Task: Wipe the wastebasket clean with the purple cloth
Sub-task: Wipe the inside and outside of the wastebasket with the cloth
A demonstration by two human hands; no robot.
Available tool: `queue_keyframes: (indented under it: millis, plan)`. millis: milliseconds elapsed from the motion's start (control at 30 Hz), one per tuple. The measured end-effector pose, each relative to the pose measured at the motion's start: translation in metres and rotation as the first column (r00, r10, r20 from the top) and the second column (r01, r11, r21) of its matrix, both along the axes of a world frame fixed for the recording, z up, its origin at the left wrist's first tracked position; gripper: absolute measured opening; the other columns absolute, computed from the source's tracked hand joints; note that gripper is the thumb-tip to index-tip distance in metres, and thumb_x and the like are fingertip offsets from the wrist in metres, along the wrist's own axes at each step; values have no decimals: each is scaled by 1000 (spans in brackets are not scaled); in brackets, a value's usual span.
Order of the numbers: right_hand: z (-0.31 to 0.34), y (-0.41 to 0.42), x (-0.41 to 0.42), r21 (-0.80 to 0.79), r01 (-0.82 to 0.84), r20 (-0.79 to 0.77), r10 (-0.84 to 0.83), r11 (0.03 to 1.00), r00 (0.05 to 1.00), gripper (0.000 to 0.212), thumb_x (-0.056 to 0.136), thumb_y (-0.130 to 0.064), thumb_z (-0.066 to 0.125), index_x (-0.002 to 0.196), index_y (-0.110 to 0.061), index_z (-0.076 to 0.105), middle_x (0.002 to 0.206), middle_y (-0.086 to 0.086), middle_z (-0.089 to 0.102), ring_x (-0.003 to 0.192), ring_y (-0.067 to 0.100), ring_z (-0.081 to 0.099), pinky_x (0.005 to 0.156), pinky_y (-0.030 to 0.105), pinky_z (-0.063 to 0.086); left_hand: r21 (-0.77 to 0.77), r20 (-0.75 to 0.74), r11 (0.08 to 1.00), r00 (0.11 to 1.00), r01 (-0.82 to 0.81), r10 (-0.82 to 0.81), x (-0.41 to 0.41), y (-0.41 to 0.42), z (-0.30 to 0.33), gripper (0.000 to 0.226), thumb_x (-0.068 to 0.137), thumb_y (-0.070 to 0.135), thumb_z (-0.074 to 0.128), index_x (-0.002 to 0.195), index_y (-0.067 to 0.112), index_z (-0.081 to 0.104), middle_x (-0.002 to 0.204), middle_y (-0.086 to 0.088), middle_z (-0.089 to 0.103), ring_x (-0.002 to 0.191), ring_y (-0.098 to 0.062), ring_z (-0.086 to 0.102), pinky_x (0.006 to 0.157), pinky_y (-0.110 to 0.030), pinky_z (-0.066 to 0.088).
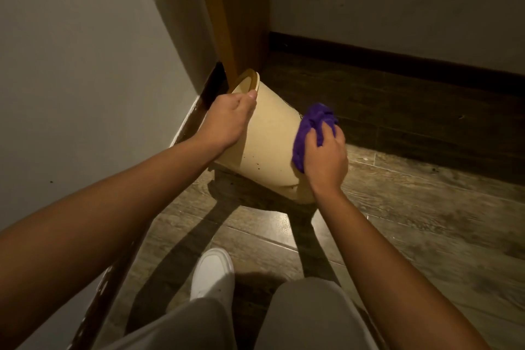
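A cream plastic wastebasket is tilted away from me, its open mouth facing the far corner and its base lifted towards me. Dark specks dot its side. My left hand grips the wastebasket by its rim, thumb on top. My right hand is closed on a bunched purple cloth and presses it against the right side of the wastebasket. The inside of the wastebasket is hidden.
A white wall runs along the left, a wooden door frame stands in the corner behind the wastebasket, and a dark skirting board lines the far wall. Wood-look floor spreads to the right. My white shoe and grey trousers are below.
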State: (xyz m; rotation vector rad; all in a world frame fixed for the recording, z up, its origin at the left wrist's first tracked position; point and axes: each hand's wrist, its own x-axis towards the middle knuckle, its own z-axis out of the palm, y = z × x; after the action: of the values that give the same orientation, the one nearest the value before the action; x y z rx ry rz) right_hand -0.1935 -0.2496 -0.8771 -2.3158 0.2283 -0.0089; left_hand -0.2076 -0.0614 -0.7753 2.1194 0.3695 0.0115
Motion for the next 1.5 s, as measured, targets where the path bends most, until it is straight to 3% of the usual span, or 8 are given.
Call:
queue_keyframes:
  millis: [200,333,467,600,800,967,1100,1500]
  plan:
    - [-39,-47,-11,208,307,-291,-241,929,926,42,108,-39,41,141,-19,58,129,7,63,124,33,60,99,43,48,43,16,997,998,56,-57,2,-6,3,58,106,44,39,106,-6,69,104,-28,67,91,-38,63,67,-31,43]
    - [-33,-39,-18,188,293,-129,-272,937,954,49,107,-36,46,152,-18,50,145,7,58,132,30,55,96,33,37,9,-62,997,996,70,-70,6,-7,12,61,104,50,41,107,-4,69,107,-28,68,98,-44,65,78,-40,49]
    - [-18,-40,-8,192,277,-71,-268,941,961,46,104,-32,52,149,-22,53,145,4,60,129,25,57,105,41,47,-202,-210,950,936,240,-281,10,6,34,53,86,72,55,123,36,64,121,6,66,106,-22,66,91,-42,53]
    - [-4,-46,-8,360,354,-194,-302,863,933,39,101,-24,62,140,-27,60,129,-3,65,119,21,63,97,37,53,123,-199,899,898,420,-392,-24,22,18,42,100,47,54,133,22,59,115,13,62,110,-15,60,80,-20,46]
    - [20,-15,-9,440,180,-6,-197,880,980,38,97,-30,65,135,-28,63,121,-9,66,104,8,62,82,22,49,123,-69,950,957,287,-280,11,21,36,44,93,65,51,101,27,71,92,12,70,76,8,67,68,-17,46]
    - [26,-24,-3,421,207,-51,-205,883,977,40,100,-28,63,140,-25,61,131,-3,65,116,17,63,90,29,51,197,-191,898,913,395,-360,-20,56,15,43,100,55,46,110,23,72,105,4,71,94,-4,66,83,-41,56]
    - [35,-8,-4,456,105,3,-120,884,993,43,101,-28,63,144,-24,59,136,-3,64,119,15,62,98,36,56,124,-42,944,952,307,-304,-33,51,-8,26,103,48,47,109,36,69,105,22,65,94,10,60,74,-26,44]
    - [64,48,-5,211,-218,241,166,953,956,51,104,-41,47,154,-33,46,168,4,34,148,27,37,106,34,33,151,13,908,918,390,-396,-20,40,-5,30,103,42,50,113,20,67,109,3,66,104,-5,60,80,-25,54]
